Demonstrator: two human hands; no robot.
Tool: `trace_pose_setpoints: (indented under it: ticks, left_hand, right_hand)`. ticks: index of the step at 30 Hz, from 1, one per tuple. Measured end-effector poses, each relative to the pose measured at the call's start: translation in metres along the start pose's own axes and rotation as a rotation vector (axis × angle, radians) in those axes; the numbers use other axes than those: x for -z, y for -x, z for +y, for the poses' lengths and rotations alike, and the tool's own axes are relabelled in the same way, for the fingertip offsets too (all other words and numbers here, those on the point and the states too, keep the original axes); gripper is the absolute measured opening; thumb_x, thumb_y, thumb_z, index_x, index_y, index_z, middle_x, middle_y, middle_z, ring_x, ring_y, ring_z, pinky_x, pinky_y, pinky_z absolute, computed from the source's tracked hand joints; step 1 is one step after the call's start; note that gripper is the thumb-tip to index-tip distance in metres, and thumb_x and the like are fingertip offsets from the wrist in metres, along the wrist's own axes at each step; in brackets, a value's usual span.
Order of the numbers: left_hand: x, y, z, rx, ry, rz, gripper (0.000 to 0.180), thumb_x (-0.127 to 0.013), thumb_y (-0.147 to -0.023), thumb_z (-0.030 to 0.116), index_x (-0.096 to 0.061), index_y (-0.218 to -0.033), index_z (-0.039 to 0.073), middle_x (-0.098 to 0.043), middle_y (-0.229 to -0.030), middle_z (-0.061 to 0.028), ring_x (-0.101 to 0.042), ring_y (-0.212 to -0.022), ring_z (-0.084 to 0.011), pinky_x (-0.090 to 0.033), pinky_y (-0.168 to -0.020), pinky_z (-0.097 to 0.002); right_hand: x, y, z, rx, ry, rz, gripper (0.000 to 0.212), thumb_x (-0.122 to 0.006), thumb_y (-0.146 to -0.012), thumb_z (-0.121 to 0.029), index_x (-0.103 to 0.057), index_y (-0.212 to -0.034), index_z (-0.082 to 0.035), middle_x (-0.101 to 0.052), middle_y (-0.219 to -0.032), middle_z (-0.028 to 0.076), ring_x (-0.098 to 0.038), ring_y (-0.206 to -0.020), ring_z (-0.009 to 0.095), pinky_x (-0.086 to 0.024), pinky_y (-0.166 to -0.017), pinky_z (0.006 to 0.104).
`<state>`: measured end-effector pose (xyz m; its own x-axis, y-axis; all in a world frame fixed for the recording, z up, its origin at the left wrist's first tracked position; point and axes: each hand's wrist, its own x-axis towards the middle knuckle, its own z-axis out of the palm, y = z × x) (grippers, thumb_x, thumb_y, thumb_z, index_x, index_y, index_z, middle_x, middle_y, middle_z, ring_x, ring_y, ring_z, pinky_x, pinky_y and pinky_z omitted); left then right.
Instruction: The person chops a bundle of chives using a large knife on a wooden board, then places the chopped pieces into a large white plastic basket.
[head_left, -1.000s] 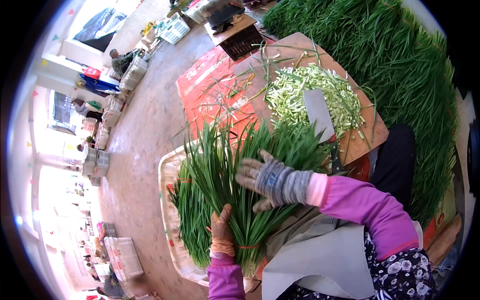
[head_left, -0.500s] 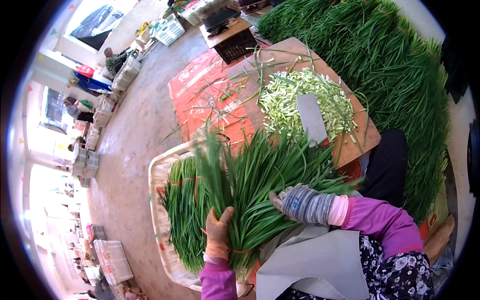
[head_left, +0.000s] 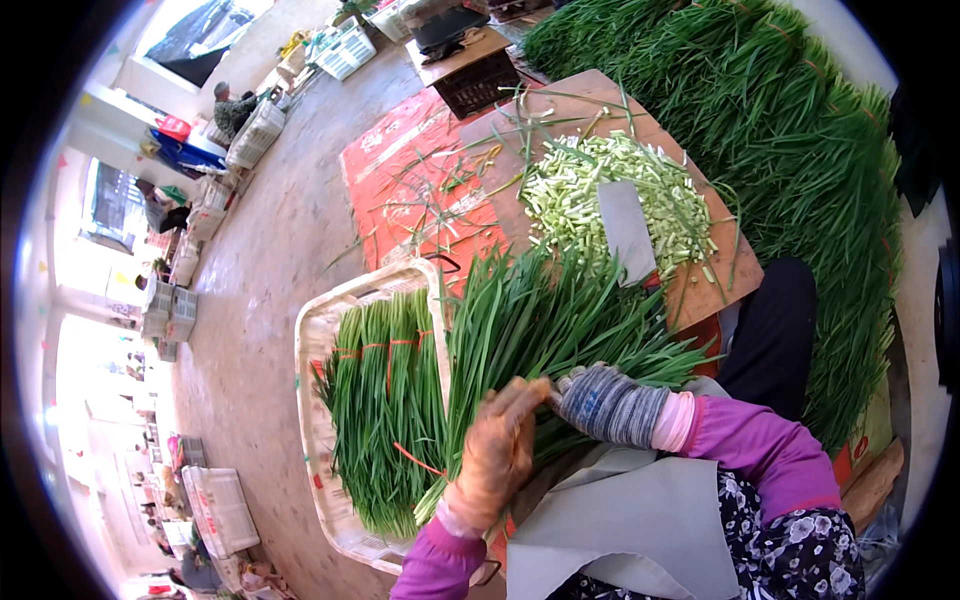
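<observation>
A large sheaf of garlic chives [head_left: 530, 320] lies across my lap, its green leaf ends pointing away from me. My right hand [head_left: 610, 405], in a striped grey-blue knit glove, is closed over the near part of the sheaf. Beside its fingertips is my left hand [head_left: 498, 445] in an orange-brown glove; motion blurs its fingers. To the left, a pale plastic basket [head_left: 310, 400] contains chive bundles [head_left: 385, 400] tied with red bands. One red band [head_left: 418, 460] shows near my left wrist.
Beyond the sheaf, a wooden board [head_left: 735, 270] bears chopped pale stalks [head_left: 580, 195] and a broad cleaver blade [head_left: 625, 230]. A long heap of chives [head_left: 800, 180] fills the right side. A red sheet [head_left: 400, 180] covers floor near a small table [head_left: 465, 55]. Other people sit far left.
My left hand has moved right, from the basket side to my right hand's fingertips. The leaves it held up no longer stand there, exposing the basket's rim. My right hand stays nearly in place.
</observation>
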<state>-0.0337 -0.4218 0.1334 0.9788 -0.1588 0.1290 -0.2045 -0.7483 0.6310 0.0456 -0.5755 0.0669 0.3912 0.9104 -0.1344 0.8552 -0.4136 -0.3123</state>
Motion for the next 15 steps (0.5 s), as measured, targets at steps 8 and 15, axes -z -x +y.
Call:
trace_pose_setpoints:
  ticks: [8,15]
  left_hand:
    - [0.003,0.026,-0.051,0.324,-0.534,-0.210,0.032,-0.051,-0.090,0.033,-0.060,-0.120,0.028,-0.049,-0.133,-0.0096,-0.035,-0.129,-0.0379,-0.024,-0.101,-0.0597]
    - [-0.002,0.031,-0.054,0.282,-0.626,-0.213,0.033,-0.055,-0.088,0.034,-0.061,-0.119,0.026,-0.046,-0.135,-0.0059,-0.032,-0.131,-0.0359,-0.023,-0.101,-0.0602]
  right_hand:
    - [0.000,0.010,0.005,0.030,-0.007,-0.021,0.047,-0.047,-0.086,-0.018,-0.040,-0.128,0.001,-0.063,-0.092,0.016,-0.063,-0.084,0.031,-0.052,-0.067,0.0425]
    - [0.034,-0.012,0.028,0.044,-0.082,-0.009,0.056,-0.051,-0.084,-0.051,-0.052,-0.120,-0.008,-0.056,-0.118,0.012,-0.055,-0.106,0.028,-0.044,-0.085,0.0471]
